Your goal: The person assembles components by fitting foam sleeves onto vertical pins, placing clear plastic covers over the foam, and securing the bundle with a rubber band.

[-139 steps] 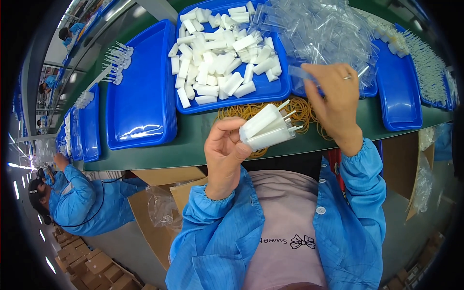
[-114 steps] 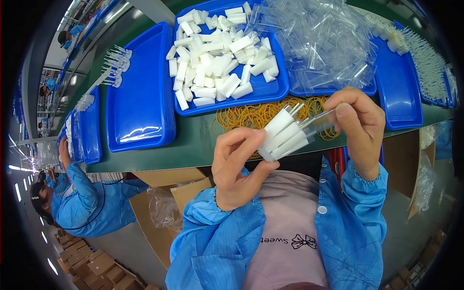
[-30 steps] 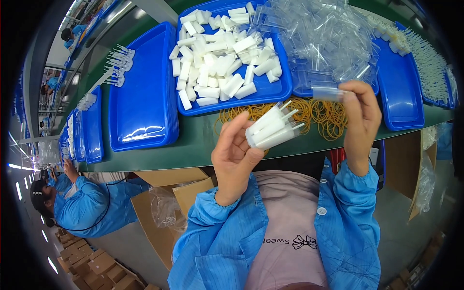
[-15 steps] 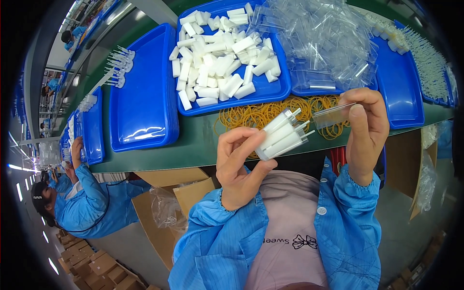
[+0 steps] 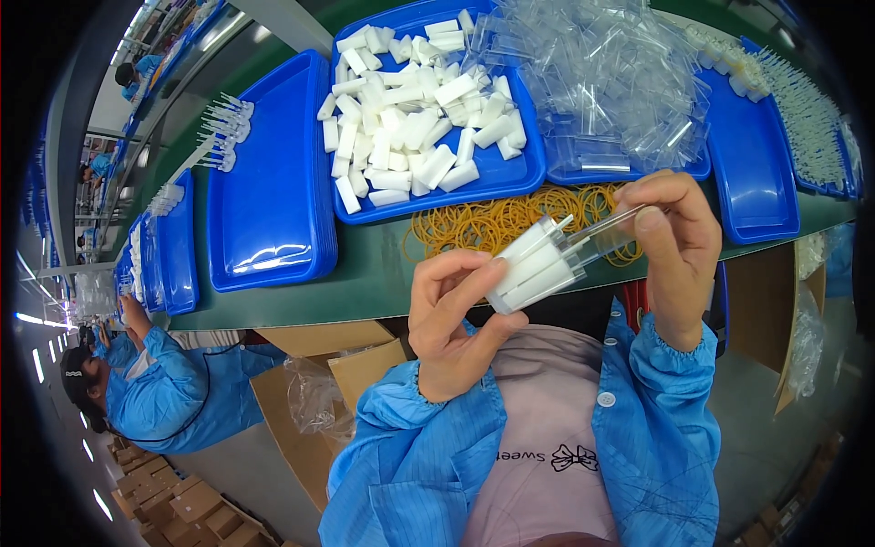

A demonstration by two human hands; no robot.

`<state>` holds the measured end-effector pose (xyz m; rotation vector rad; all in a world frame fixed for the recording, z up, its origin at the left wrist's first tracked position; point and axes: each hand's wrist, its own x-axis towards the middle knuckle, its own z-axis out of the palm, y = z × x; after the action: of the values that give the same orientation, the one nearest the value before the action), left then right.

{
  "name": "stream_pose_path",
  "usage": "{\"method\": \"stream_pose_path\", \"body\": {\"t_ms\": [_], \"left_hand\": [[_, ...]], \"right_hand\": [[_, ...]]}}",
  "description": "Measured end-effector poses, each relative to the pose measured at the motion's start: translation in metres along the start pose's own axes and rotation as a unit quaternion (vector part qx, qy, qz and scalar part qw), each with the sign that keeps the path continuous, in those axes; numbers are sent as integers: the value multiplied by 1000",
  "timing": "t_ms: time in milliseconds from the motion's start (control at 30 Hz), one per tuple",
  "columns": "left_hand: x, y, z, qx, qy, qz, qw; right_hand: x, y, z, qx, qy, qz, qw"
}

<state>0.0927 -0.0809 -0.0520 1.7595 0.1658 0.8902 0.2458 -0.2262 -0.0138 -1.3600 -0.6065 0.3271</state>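
My left hand (image 5: 453,319) grips a small bundle of white stick-shaped plastic parts (image 5: 530,269) by their lower ends. My right hand (image 5: 673,244) holds a clear plastic sleeve (image 5: 606,239) whose open end sits over the tips of the bundle. Both hands hover above the near edge of the green belt (image 5: 365,273). Just beyond them lies a heap of yellow rubber bands (image 5: 497,221). A blue tray (image 5: 428,114) behind that is full of loose white parts. A pile of clear sleeves (image 5: 606,77) fills the tray to its right.
A stack of bare blue trays (image 5: 271,178) sits at the left. Another blue tray (image 5: 752,173) lies at the right, with rows of white parts (image 5: 807,118) beyond it. A co-worker in a blue coat (image 5: 155,401) sits at my left. Cardboard boxes (image 5: 310,392) stand below the belt.
My right hand took a clear sleeve from the pile and brought it down to the bundle. The sleeve's mouth now covers the tips of the white parts held in my left hand.
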Motion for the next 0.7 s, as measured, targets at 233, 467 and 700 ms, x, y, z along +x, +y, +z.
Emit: {"method": "stream_pose_path", "body": {"t_ms": [233,467,700], "left_hand": [[-1,5,0,25,3,-25,999],[12,22,0,84,-70,31,994],[9,27,1,153,-67,31,986]], "right_hand": [[-3,1,2,1,-20,-40,999],[-11,-6,-2,21,-20,-73,997],[-12,-21,-6,-41,-24,-111,993]]}}
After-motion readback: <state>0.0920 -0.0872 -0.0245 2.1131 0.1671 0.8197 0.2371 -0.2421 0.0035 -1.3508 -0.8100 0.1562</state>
